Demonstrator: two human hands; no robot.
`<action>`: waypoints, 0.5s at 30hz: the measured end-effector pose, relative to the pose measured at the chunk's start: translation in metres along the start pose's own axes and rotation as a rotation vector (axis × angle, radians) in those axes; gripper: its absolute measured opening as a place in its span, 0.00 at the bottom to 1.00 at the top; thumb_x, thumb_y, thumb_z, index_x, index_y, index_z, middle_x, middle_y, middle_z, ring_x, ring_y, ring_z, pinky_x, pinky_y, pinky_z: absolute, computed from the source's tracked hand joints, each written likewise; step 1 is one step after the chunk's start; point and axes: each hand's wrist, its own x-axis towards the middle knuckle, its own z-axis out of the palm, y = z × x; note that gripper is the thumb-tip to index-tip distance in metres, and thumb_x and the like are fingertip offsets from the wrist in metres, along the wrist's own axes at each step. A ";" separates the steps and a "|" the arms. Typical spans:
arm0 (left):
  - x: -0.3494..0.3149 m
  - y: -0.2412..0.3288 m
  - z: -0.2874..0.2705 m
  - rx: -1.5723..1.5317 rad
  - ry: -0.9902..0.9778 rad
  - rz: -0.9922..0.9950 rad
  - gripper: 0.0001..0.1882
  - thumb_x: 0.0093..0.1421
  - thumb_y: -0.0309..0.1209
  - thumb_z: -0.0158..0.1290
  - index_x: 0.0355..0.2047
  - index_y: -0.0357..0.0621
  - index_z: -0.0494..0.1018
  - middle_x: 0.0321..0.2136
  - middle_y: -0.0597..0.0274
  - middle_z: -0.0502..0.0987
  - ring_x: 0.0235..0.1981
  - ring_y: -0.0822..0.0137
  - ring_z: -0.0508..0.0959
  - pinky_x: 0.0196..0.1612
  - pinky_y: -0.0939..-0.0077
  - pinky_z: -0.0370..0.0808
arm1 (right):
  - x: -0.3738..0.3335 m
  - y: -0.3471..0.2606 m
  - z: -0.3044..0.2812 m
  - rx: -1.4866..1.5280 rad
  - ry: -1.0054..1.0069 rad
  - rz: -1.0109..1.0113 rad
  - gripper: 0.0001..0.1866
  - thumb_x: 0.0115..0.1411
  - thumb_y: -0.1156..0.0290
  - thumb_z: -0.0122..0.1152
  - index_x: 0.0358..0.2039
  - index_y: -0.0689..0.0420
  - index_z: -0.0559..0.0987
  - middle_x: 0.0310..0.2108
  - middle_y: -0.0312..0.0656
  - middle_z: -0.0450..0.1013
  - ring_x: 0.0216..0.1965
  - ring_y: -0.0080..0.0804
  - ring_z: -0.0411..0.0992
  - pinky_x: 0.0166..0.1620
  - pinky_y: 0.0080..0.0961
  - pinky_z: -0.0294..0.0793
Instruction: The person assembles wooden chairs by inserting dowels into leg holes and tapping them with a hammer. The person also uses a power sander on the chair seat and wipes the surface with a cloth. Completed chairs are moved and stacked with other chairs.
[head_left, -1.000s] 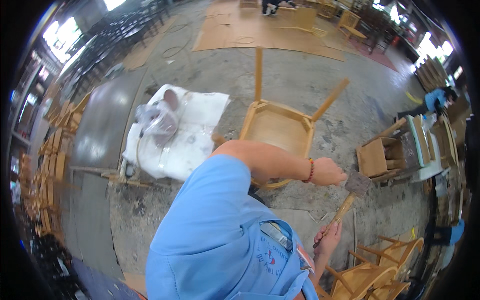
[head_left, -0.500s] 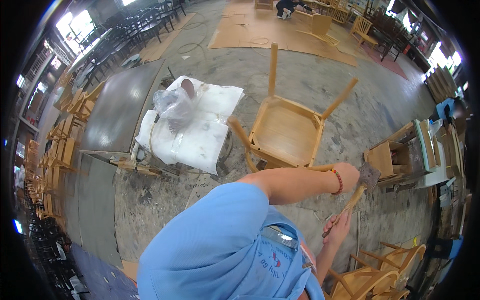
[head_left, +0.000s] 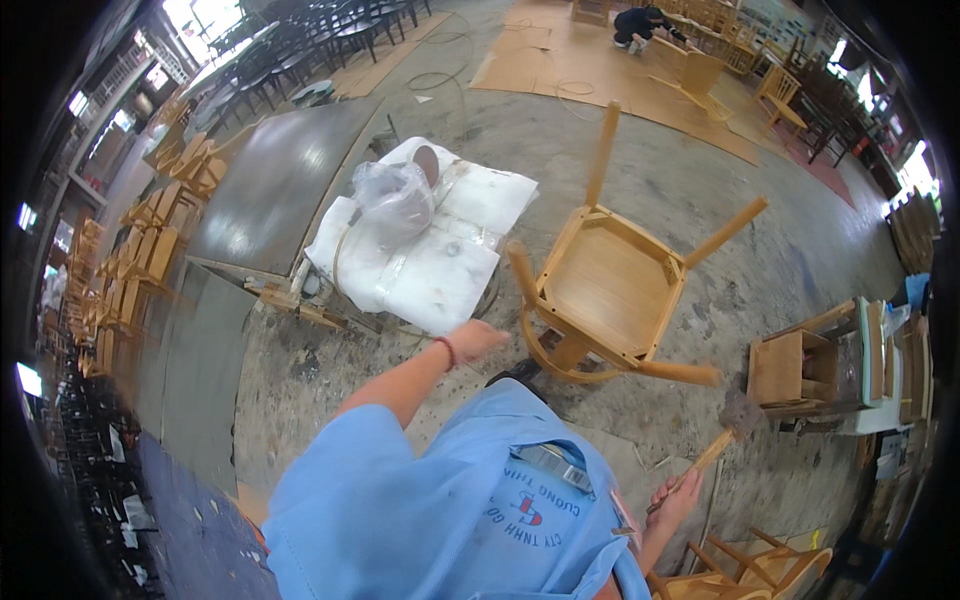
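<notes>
A light wooden chair point(head_left: 612, 287) stands upside down on the floor in front of me, seat underside up, its several legs pointing up and outward. My left hand point(head_left: 478, 341), with a red bead bracelet at the wrist, is in the air left of the chair, close to the near corner of a white-covered stand point(head_left: 440, 270). Its fingers look loosely stretched and slightly blurred, with nothing visible in them. My right hand point(head_left: 676, 496) is closed round the wooden handle of a mallet point(head_left: 741, 412). The mallet's dark square head is raised beyond the nearest chair leg point(head_left: 680, 373), apart from it.
Clear plastic bag point(head_left: 393, 198) lies on the stand. Beside it is a dark tabletop point(head_left: 285, 185). At right stands an open wooden box point(head_left: 795, 368); more chairs point(head_left: 770, 570) are near my lower right. Far off, a person point(head_left: 643, 28) crouches on cardboard sheets.
My left hand has left the nearest chair leg and swung left toward the white-covered stand, its fingers loosening. The right hand still holds the mallet, slightly lower. The view has shifted.
</notes>
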 end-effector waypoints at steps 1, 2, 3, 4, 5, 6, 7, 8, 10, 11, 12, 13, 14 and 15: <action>0.009 -0.024 -0.022 -0.113 0.142 -0.108 0.23 0.61 0.50 0.53 0.32 0.37 0.76 0.17 0.63 0.69 0.17 0.67 0.70 0.20 0.68 0.68 | 0.002 0.002 -0.001 -0.012 0.015 0.006 0.24 0.69 0.56 0.44 0.62 0.50 0.62 0.21 0.35 0.60 0.13 0.21 0.57 0.13 0.20 0.56; 0.023 -0.053 -0.044 -0.175 0.304 -0.012 0.23 0.60 0.48 0.54 0.30 0.35 0.76 0.18 0.59 0.72 0.17 0.65 0.72 0.22 0.67 0.69 | 0.003 0.003 0.000 -0.018 0.018 0.020 0.24 0.69 0.56 0.44 0.61 0.51 0.62 0.21 0.35 0.60 0.13 0.21 0.57 0.13 0.20 0.56; 0.035 -0.078 -0.066 -0.217 0.456 0.096 0.23 0.60 0.46 0.54 0.28 0.33 0.76 0.19 0.55 0.74 0.18 0.63 0.73 0.23 0.66 0.70 | 0.005 0.002 0.002 -0.025 0.024 0.033 0.24 0.68 0.57 0.44 0.61 0.52 0.63 0.21 0.35 0.60 0.13 0.21 0.57 0.13 0.20 0.56; 0.050 -0.070 -0.081 -0.457 0.559 -0.111 0.22 0.60 0.45 0.54 0.27 0.32 0.76 0.22 0.50 0.77 0.20 0.61 0.76 0.25 0.64 0.71 | 0.007 0.002 0.006 -0.054 0.062 0.022 0.24 0.68 0.56 0.44 0.61 0.52 0.63 0.21 0.35 0.60 0.14 0.21 0.58 0.13 0.20 0.57; 0.061 -0.070 -0.098 -0.460 0.644 -0.124 0.23 0.59 0.44 0.55 0.28 0.30 0.76 0.26 0.45 0.78 0.25 0.57 0.78 0.30 0.63 0.72 | 0.007 -0.001 0.013 -0.075 0.075 0.020 0.24 0.68 0.56 0.44 0.61 0.53 0.63 0.21 0.35 0.60 0.14 0.21 0.58 0.13 0.20 0.57; 0.071 -0.074 -0.114 -0.462 0.730 -0.140 0.24 0.58 0.44 0.55 0.29 0.28 0.77 0.30 0.40 0.79 0.30 0.54 0.80 0.35 0.61 0.73 | 0.008 -0.005 0.019 -0.096 0.089 0.019 0.25 0.68 0.56 0.44 0.61 0.53 0.62 0.21 0.35 0.60 0.14 0.21 0.58 0.14 0.20 0.57; 0.081 -0.078 -0.131 -0.372 0.828 -0.063 0.25 0.57 0.44 0.56 0.32 0.26 0.76 0.32 0.38 0.79 0.34 0.51 0.80 0.38 0.61 0.73 | 0.010 -0.009 0.025 -0.100 0.058 0.010 0.25 0.69 0.56 0.44 0.62 0.54 0.62 0.21 0.35 0.60 0.15 0.21 0.58 0.14 0.19 0.57; 0.091 -0.080 -0.146 -0.276 0.923 0.014 0.26 0.57 0.44 0.56 0.34 0.24 0.76 0.34 0.36 0.79 0.38 0.47 0.80 0.42 0.60 0.73 | 0.014 -0.012 0.031 -0.104 0.028 0.001 0.25 0.69 0.56 0.44 0.62 0.54 0.62 0.22 0.35 0.60 0.15 0.21 0.58 0.14 0.19 0.57; 0.110 -0.076 -0.161 -0.344 0.913 -0.046 0.28 0.56 0.45 0.56 0.37 0.23 0.76 0.36 0.34 0.79 0.41 0.45 0.79 0.45 0.59 0.72 | 0.018 -0.018 0.046 -0.132 0.011 -0.026 0.25 0.69 0.56 0.44 0.62 0.54 0.62 0.22 0.36 0.61 0.15 0.21 0.59 0.14 0.19 0.58; 0.119 -0.073 -0.166 -0.374 0.905 -0.075 0.29 0.56 0.46 0.56 0.38 0.23 0.75 0.37 0.33 0.78 0.43 0.43 0.78 0.47 0.59 0.72 | 0.019 -0.024 0.058 -0.148 0.015 -0.041 0.25 0.69 0.56 0.43 0.62 0.54 0.62 0.22 0.36 0.61 0.15 0.21 0.59 0.14 0.19 0.58; 0.123 -0.077 -0.173 -0.382 0.926 -0.096 0.28 0.56 0.45 0.57 0.36 0.24 0.76 0.34 0.37 0.79 0.39 0.46 0.79 0.43 0.60 0.72 | 0.022 -0.029 0.068 -0.165 0.006 -0.052 0.24 0.69 0.56 0.43 0.61 0.54 0.62 0.23 0.36 0.62 0.15 0.21 0.59 0.14 0.18 0.58; 0.123 -0.081 -0.179 -0.390 0.950 -0.117 0.26 0.55 0.45 0.57 0.35 0.26 0.76 0.32 0.40 0.79 0.36 0.49 0.79 0.39 0.61 0.73 | 0.024 -0.033 0.075 -0.160 -0.016 -0.040 0.24 0.69 0.56 0.43 0.61 0.53 0.62 0.23 0.36 0.62 0.15 0.21 0.59 0.14 0.18 0.58; 0.125 -0.084 -0.182 -0.397 0.969 -0.133 0.25 0.55 0.45 0.57 0.33 0.28 0.76 0.29 0.43 0.79 0.32 0.52 0.80 0.35 0.62 0.74 | 0.027 -0.037 0.079 -0.152 -0.031 -0.030 0.25 0.69 0.56 0.43 0.62 0.53 0.62 0.23 0.36 0.62 0.15 0.21 0.59 0.15 0.19 0.58; 0.126 -0.082 -0.181 -0.575 0.863 -0.109 0.22 0.56 0.44 0.57 0.33 0.31 0.76 0.26 0.48 0.77 0.28 0.57 0.77 0.30 0.65 0.71 | 0.028 -0.039 0.083 -0.142 -0.032 -0.025 0.25 0.69 0.56 0.43 0.62 0.53 0.62 0.23 0.36 0.62 0.15 0.21 0.59 0.15 0.19 0.58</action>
